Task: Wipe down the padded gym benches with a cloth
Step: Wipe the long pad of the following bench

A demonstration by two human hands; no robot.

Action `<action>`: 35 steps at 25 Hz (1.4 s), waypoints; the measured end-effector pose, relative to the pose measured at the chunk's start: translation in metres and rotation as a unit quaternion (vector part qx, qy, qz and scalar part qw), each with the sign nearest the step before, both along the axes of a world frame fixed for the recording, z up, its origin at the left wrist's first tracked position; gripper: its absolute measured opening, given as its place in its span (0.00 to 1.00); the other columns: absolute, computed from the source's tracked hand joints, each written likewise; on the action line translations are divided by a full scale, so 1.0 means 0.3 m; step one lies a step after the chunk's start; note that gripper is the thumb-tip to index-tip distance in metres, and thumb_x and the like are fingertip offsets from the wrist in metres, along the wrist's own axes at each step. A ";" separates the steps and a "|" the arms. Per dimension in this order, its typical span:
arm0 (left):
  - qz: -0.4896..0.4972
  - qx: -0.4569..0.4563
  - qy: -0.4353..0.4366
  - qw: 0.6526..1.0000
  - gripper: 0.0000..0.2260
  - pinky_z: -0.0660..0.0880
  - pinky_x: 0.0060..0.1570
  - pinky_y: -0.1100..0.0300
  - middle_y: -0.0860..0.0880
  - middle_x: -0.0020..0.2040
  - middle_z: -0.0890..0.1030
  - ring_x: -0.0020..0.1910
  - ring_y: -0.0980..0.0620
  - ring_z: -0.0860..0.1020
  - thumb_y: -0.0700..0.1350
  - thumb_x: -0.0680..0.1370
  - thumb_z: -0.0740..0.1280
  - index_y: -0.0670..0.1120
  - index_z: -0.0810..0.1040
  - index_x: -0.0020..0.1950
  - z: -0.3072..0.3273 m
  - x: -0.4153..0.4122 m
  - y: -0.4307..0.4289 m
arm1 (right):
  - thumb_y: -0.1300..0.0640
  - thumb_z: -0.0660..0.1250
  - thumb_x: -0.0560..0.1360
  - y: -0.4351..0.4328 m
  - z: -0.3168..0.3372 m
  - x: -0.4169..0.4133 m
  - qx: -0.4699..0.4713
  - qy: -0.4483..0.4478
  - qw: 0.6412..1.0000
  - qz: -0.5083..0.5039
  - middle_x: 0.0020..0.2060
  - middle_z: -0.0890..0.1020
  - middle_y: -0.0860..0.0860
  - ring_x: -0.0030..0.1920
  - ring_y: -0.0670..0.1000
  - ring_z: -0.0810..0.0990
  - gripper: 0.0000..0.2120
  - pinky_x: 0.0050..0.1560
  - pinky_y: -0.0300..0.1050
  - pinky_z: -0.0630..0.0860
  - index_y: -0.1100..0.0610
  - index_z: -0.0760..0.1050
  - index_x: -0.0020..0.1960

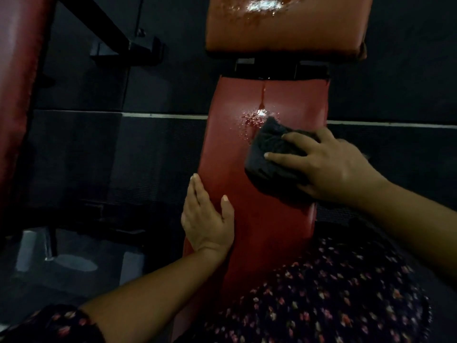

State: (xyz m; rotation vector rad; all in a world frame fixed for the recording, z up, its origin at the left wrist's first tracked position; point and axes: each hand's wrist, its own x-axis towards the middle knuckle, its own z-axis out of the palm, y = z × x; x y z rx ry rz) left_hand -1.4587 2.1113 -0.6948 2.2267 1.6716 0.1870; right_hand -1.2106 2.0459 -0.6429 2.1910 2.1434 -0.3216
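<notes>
A long red padded bench pad (249,184) runs away from me at the centre, with wet droplets glinting near its far end. My right hand (329,167) presses a dark cloth (269,149) flat onto the right side of the pad, fingers spread over it. My left hand (206,219) rests flat along the pad's left edge, thumb on top. Beyond a black bracket sits a second red pad (284,28), also wet and shiny at its top.
Another red padded bench (17,95) stands along the left edge. Black metal frame bars (118,38) cross the upper left. The floor is dark rubber matting with a pale line (395,123) across it. My floral clothing fills the lower right.
</notes>
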 end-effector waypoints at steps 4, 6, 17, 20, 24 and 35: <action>-0.015 0.001 -0.006 1.000 0.33 0.63 0.71 0.43 0.41 0.79 0.58 0.76 0.42 0.61 0.58 0.79 0.52 0.42 0.54 0.80 -0.005 -0.017 0.000 | 0.44 0.62 0.76 0.147 0.062 -0.096 -0.032 -0.060 0.997 0.032 0.74 0.59 0.53 0.60 0.60 0.68 0.33 0.40 0.48 0.71 0.35 0.51 0.77; -0.118 0.044 -0.019 0.992 0.30 0.56 0.75 0.45 0.41 0.79 0.56 0.78 0.43 0.56 0.55 0.79 0.54 0.44 0.58 0.79 -0.005 -0.032 -0.022 | 0.46 0.61 0.77 0.244 0.068 -0.159 -0.015 -0.062 0.997 0.041 0.75 0.58 0.54 0.62 0.61 0.67 0.31 0.43 0.50 0.72 0.36 0.51 0.76; -0.360 0.093 -0.071 0.926 0.23 0.55 0.75 0.49 0.46 0.73 0.71 0.74 0.45 0.65 0.53 0.78 0.60 0.49 0.73 0.72 -0.020 -0.082 -0.032 | 0.54 0.69 0.70 0.195 0.074 -0.119 -0.036 -0.061 0.994 0.083 0.74 0.66 0.53 0.53 0.65 0.73 0.35 0.37 0.50 0.72 0.37 0.63 0.74; -0.353 0.094 -0.068 0.928 0.23 0.57 0.74 0.47 0.45 0.70 0.74 0.71 0.43 0.68 0.53 0.76 0.61 0.48 0.75 0.70 -0.019 -0.076 -0.040 | 0.51 0.68 0.74 0.206 0.075 -0.215 -0.024 -0.081 0.995 0.060 0.75 0.64 0.53 0.56 0.65 0.72 0.33 0.41 0.54 0.76 0.36 0.60 0.74; -0.357 0.080 -0.063 0.929 0.24 0.56 0.75 0.49 0.45 0.69 0.75 0.70 0.43 0.70 0.53 0.76 0.61 0.48 0.75 0.70 -0.010 -0.080 -0.037 | 0.50 0.57 0.80 0.349 0.068 -0.342 -0.016 -0.049 0.998 0.039 0.76 0.57 0.50 0.61 0.61 0.68 0.27 0.45 0.52 0.74 0.35 0.54 0.76; -0.301 0.117 -0.082 0.943 0.24 0.49 0.75 0.45 0.46 0.72 0.72 0.74 0.45 0.65 0.52 0.77 0.56 0.47 0.73 0.71 0.017 0.052 0.220 | 0.58 0.76 0.65 -0.081 0.024 -0.049 0.019 -0.047 0.989 -0.136 0.69 0.72 0.56 0.49 0.66 0.75 0.40 0.37 0.60 0.80 0.38 0.63 0.71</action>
